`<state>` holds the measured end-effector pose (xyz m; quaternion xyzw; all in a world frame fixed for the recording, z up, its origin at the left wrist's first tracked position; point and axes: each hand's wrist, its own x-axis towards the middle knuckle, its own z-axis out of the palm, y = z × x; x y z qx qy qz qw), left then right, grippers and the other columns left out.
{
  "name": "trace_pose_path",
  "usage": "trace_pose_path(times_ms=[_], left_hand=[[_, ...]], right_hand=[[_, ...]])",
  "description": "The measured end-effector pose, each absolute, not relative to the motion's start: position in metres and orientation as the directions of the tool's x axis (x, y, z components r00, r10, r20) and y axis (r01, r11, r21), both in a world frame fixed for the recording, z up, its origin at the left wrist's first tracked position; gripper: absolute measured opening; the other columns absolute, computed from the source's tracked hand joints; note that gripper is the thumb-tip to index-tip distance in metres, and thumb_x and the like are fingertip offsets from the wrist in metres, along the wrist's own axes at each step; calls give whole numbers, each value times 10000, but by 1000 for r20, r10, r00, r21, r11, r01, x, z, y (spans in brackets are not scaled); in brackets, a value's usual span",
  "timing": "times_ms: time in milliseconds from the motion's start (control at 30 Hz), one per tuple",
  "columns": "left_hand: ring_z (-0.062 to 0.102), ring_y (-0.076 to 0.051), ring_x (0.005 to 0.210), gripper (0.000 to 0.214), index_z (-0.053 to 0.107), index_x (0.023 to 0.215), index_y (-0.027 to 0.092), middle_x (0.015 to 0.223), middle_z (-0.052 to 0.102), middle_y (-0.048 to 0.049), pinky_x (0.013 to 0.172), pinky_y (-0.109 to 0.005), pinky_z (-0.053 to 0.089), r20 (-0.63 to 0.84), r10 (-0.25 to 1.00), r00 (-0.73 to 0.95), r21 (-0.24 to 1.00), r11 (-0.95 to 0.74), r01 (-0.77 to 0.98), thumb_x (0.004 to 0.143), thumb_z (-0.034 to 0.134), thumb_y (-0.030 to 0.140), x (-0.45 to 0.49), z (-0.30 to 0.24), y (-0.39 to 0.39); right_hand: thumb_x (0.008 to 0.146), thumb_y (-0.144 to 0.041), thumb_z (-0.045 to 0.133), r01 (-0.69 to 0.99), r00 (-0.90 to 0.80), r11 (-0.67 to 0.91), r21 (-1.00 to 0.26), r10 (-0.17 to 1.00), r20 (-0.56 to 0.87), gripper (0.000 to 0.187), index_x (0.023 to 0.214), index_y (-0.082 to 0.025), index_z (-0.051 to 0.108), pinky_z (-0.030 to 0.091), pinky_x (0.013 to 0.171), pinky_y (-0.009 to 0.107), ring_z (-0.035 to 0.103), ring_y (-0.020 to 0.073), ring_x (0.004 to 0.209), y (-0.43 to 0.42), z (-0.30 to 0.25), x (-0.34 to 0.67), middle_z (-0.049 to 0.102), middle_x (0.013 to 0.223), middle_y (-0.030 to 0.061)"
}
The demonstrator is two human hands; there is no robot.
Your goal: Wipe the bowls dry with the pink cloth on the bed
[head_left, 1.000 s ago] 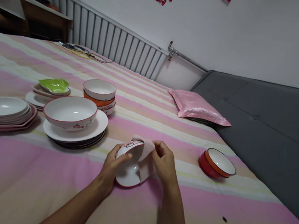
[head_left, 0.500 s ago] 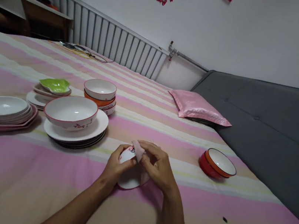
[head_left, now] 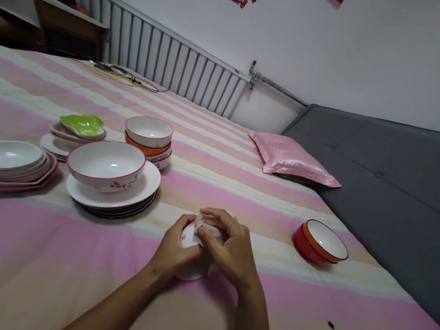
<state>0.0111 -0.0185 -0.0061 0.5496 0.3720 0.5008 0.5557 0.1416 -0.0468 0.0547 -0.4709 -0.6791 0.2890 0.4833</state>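
My left hand (head_left: 172,251) grips a small white bowl with red markings (head_left: 188,268) from its left side, just above the striped bed cover. My right hand (head_left: 232,249) is closed over a pale pink cloth (head_left: 207,228) and presses it against the bowl's top. Most of the bowl and the cloth is hidden by my fingers. A red and orange bowl pair (head_left: 319,241) lies tilted on the cover to the right, well apart from both hands.
To the left sit a large white bowl (head_left: 105,164) on stacked plates (head_left: 144,189), a stack of small bowls (head_left: 147,140), shallow dishes (head_left: 3,161) and a green leaf dish (head_left: 81,124). A pink pillow (head_left: 291,159) and grey sofa (head_left: 407,182) lie right.
My right hand has moved left over the bowl, bunching the cloth on its top. The bowl has turned and is now mostly covered by both hands.
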Motion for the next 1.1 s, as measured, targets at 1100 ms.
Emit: trace_pose_path(times_ms=[1100], left_hand=[[580, -281, 931, 514, 570, 959, 162, 943, 643, -71, 818, -352, 445, 51, 976, 213, 986, -15, -165, 531, 720, 404, 8, 2, -18]], right_hand=[[771, -64, 502, 415, -208, 465, -782, 885, 416, 413, 1047, -276, 725, 430, 1025, 385, 607, 192, 1147, -40, 45, 169, 693, 1172, 36]])
